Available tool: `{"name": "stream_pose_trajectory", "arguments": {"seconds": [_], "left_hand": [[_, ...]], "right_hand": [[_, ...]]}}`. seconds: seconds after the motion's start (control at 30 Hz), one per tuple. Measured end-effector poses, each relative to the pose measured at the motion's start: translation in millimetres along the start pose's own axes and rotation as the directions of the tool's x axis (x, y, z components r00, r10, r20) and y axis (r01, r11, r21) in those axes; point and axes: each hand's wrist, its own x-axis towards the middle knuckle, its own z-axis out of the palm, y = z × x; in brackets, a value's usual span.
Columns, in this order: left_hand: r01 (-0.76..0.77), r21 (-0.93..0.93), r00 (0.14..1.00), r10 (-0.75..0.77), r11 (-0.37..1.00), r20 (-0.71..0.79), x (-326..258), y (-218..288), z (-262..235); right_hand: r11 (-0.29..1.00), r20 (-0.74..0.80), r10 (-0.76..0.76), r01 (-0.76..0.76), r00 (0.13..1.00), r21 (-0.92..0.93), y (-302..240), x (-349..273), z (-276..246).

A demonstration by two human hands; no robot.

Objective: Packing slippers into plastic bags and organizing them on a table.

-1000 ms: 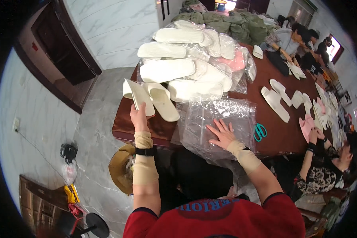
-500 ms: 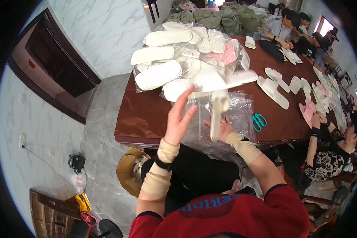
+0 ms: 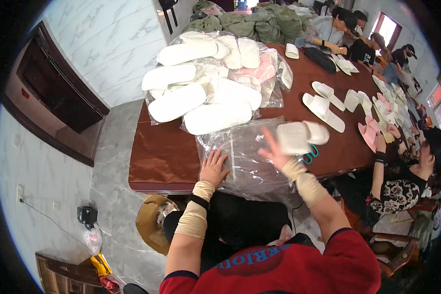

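My left hand [image 3: 213, 169] lies flat with fingers spread on a stack of clear plastic bags [image 3: 250, 171] at the table's near edge. Just right of it, my right hand [image 3: 278, 154] is a little blurred, its fingers stretched out over the bags. Against the back of that hand's fingers is a pair of white slippers [image 3: 295, 137], blurred too; whether they touch the hand I cannot tell. Teal-handled scissors [image 3: 311, 155] show partly from under the slippers. Beyond the bags lies a heap of bagged white slippers [image 3: 218, 117], with a pink one [image 3: 264, 68] among them.
Loose white slippers [image 3: 323, 111] lie on the brown-covered table [image 3: 154, 161] to the right. A co-worker at the right holds a pink slipper [image 3: 368, 131]; others sit farther back. A cardboard box [image 3: 149, 220] stands on the floor by my left. Green sacks [image 3: 264, 24] are piled behind.
My left hand has come down onto the plastic bags, fingers spread. The white slippers have shifted right, toward the scissors. My right hand has moved slightly up. The whole view has shifted a little.
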Motion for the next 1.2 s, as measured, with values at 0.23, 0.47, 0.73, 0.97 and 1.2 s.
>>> {"name": "stream_pose_trajectory", "arguments": {"seconds": [0.23,0.47,0.73,0.97,1.2], "left_hand": [[0.012,0.035,1.0,-0.012,0.999,-0.015,6,11,0],[0.056,0.033,0.998,-0.054,0.998,-0.037,-1,4,1],[0.037,0.009,0.998,-0.037,0.999,-0.055,2,8,6],[0.03,0.018,0.999,-0.03,0.999,-0.015,6,10,5],[0.085,0.063,0.984,-0.093,0.994,0.15,20,9,3]], "right_hand": [[0.827,-0.233,0.331,-0.4,0.914,-0.394,170,75,-98],[0.943,-0.085,-0.323,0.313,0.943,-0.114,13,187,-2],[0.95,0.078,-0.154,0.169,0.985,-0.261,-111,276,66],[0.917,0.014,-0.065,0.054,0.998,0.396,-126,279,-19],[0.375,0.525,0.131,-0.532,0.841,0.759,-74,174,-164]]}}
